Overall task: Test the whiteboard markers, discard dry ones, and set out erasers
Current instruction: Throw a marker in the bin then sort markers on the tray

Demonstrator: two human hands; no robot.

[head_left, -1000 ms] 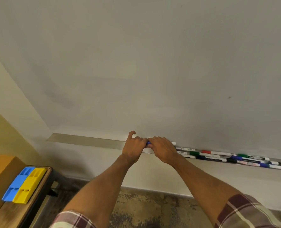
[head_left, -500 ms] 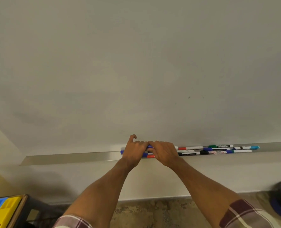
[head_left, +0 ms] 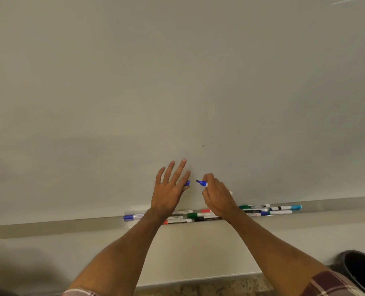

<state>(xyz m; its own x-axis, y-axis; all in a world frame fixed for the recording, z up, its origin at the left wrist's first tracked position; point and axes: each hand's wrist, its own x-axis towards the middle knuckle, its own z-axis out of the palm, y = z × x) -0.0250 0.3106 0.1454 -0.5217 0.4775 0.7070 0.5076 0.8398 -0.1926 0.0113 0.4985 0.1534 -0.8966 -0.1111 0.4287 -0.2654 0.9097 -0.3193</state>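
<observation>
Head view, mid-frame we see our left hand [head_left: 169, 190] pinching the blue cap [head_left: 187, 183], other fingers splayed, our right hand [head_left: 217, 195] gripping the uncapped blue marker [head_left: 202, 183], other markers [head_left: 281, 208] on the tray [head_left: 337, 205] below, black bin [head_left: 360, 272] lower right.

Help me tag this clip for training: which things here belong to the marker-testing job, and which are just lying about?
Job: blue marker, uncapped, in the right hand; blue cap pinched by the left hand; whiteboard; other markers in the tray; black bin, likely for dry ones.
Lying about: speckled floor; dark speck on the board.
</observation>
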